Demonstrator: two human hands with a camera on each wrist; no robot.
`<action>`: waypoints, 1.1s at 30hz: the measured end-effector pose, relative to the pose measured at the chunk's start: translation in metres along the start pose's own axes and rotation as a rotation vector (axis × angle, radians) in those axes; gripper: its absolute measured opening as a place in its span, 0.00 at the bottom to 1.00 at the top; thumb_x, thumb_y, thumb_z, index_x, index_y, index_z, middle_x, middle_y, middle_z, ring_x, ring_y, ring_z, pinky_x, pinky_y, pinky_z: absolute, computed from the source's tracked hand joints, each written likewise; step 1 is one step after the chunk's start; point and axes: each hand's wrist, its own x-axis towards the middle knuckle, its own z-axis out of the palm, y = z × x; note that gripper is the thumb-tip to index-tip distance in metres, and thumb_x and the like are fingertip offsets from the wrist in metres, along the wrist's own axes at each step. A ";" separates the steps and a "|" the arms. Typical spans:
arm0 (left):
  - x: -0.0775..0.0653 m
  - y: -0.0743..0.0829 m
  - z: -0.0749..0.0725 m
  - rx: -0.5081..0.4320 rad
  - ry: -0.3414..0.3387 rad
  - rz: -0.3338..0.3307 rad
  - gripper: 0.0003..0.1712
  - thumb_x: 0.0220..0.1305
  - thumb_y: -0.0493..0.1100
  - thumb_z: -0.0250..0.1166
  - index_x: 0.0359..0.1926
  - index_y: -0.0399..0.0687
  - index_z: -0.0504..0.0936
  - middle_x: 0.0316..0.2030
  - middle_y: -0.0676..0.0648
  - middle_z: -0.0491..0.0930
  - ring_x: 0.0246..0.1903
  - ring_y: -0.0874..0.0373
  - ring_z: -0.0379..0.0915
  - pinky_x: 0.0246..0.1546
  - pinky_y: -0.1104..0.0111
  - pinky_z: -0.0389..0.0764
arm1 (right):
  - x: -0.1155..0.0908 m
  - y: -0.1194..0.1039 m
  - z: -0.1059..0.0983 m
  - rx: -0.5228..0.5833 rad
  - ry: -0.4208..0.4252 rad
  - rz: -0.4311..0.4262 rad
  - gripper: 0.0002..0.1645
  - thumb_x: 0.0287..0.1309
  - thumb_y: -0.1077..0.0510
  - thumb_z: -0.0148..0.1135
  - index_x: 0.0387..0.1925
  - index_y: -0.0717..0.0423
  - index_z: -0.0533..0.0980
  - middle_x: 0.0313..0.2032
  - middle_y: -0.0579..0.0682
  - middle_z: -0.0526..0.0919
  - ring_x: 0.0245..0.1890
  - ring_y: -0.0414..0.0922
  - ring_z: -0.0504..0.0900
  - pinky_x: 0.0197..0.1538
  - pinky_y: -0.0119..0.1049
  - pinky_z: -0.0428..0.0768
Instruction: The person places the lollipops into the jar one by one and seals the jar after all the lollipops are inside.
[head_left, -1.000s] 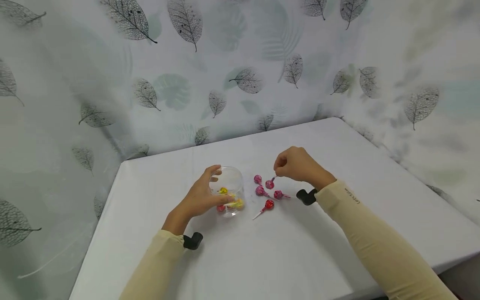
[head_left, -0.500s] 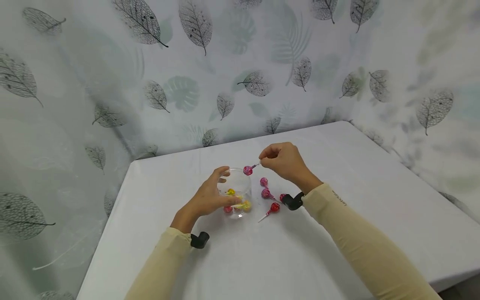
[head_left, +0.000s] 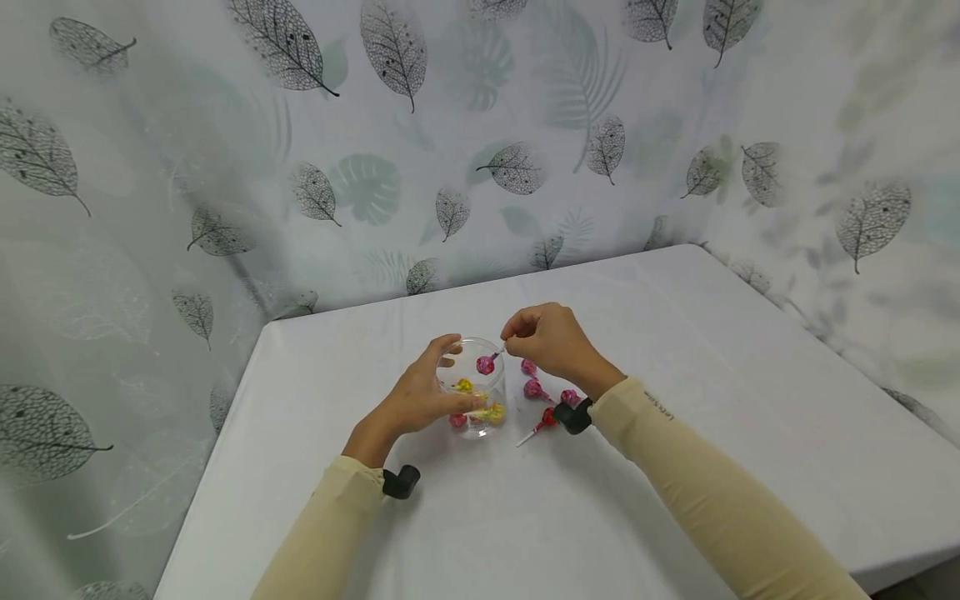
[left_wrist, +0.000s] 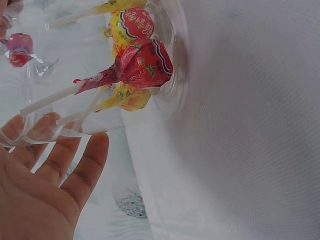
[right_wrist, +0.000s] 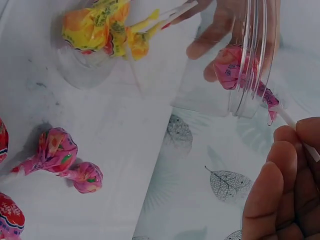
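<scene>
My left hand [head_left: 414, 398] grips a clear round jar [head_left: 501, 390] standing on the table, fingers round the far side and thumb along the near side. Inside, low down, lie several wrapped lollipops: yellow ones [right_wrist: 85, 32] and a red one [left_wrist: 147, 65] with its white stick slanting up. Between thumb and fingertips my right hand [head_left: 553, 340] pinches the white stick of a pink lollipop [head_left: 486, 365]. That lollipop's wrapped head is just inside the jar's mouth, above the others. In the right wrist view, the jar's ridged rim [right_wrist: 250, 60] crosses in front of it.
Right of the jar, loose pink lollipops [head_left: 534, 389] and a red lollipop [head_left: 550, 417] lie on the white tablecloth [head_left: 480, 517], partly below my right wrist. Leaf-patterned curtains [head_left: 517, 167] stand behind the table and along both sides.
My right hand has lifted the pink lollipop off the table, carried it left over the rim and lowered its head into the jar's mouth. My left hand keeps its grip.
</scene>
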 end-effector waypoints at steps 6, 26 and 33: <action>-0.001 -0.001 0.002 -0.003 0.001 -0.003 0.61 0.50 0.56 0.84 0.79 0.67 0.56 0.73 0.56 0.67 0.73 0.50 0.64 0.65 0.40 0.72 | -0.002 0.004 0.003 -0.023 -0.034 -0.026 0.05 0.60 0.63 0.66 0.35 0.57 0.87 0.31 0.50 0.87 0.28 0.44 0.81 0.32 0.35 0.82; 0.001 0.001 -0.002 0.012 -0.015 0.053 0.62 0.51 0.57 0.83 0.80 0.62 0.54 0.75 0.49 0.65 0.73 0.48 0.62 0.65 0.40 0.71 | -0.010 0.051 -0.037 -0.287 -0.263 0.185 0.09 0.59 0.61 0.66 0.41 0.57 0.84 0.40 0.53 0.86 0.40 0.49 0.81 0.43 0.41 0.81; 0.001 -0.001 -0.003 0.004 -0.012 0.050 0.62 0.51 0.56 0.83 0.80 0.62 0.54 0.75 0.48 0.65 0.73 0.49 0.62 0.66 0.40 0.71 | -0.018 0.063 -0.043 -0.387 -0.408 0.282 0.02 0.55 0.62 0.69 0.32 0.56 0.84 0.34 0.50 0.83 0.37 0.47 0.77 0.38 0.38 0.74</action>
